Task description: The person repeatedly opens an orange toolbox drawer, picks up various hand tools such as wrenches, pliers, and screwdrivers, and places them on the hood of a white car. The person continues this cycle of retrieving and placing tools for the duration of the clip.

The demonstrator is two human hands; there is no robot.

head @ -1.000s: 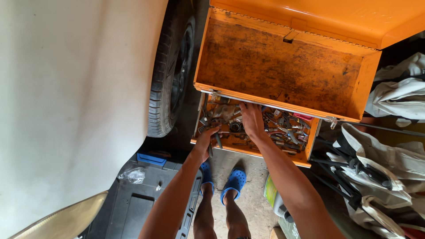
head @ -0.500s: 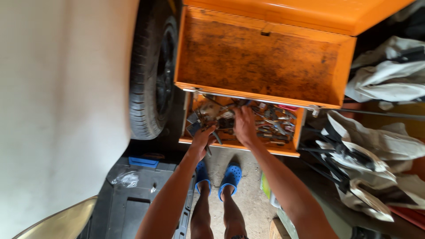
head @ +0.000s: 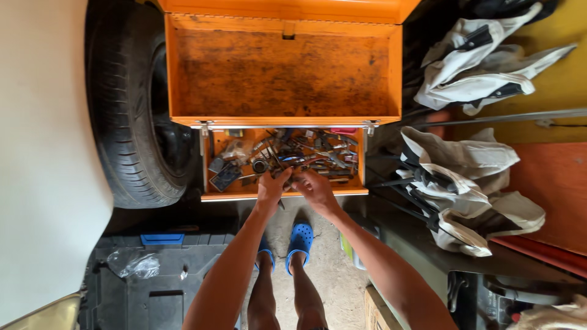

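An orange metal toolbox (head: pixel 211 195) stands open in front of me, its rusty lid (head: pixel 287 73) raised. Inside lies a jumble of metal tools (head: pixel 306 153): wrenches, sockets and small parts. My left hand (head: pixel 273 185) and my right hand (head: pixel 313 186) meet at the box's near edge, fingers curled over the tools. Both hands seem to pinch a small dark metal piece between them; what exactly each one holds is hidden by the fingers. My legs and blue clogs (head: pixel 299 238) show below.
A car tyre (head: pixel 131 122) and white car body (head: pixel 43 153) stand at the left. A black plastic case (head: pixel 153 275) with a clear bag lies at lower left. White work clothes (head: pixel 471 177) hang at the right, beside an orange panel. Concrete floor under my feet.
The view has shifted so the toolbox sits more central. My hands have drawn together, from spread among the tools to the box's near edge.
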